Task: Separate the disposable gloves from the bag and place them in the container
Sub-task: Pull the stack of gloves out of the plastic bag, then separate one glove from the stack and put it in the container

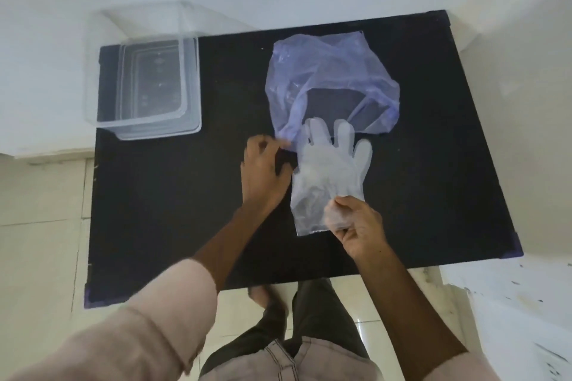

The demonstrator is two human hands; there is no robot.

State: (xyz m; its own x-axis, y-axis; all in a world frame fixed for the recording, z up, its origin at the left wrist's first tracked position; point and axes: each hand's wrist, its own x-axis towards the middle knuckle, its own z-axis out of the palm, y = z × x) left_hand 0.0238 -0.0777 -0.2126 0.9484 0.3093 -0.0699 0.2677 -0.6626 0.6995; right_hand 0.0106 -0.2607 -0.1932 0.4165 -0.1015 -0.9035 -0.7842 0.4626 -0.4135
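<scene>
My right hand pinches the thin, limp glove at its cuff; my left hand pinches the flimsy bag edge. Both feel slippery, weightless.

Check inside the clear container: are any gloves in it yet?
None visible. Through the clear container only its ribbed base and the black table beneath show. The one glove in view lies outside, pinched at the cuff by the right hand, fingertips at the purple bag mouth.
</scene>
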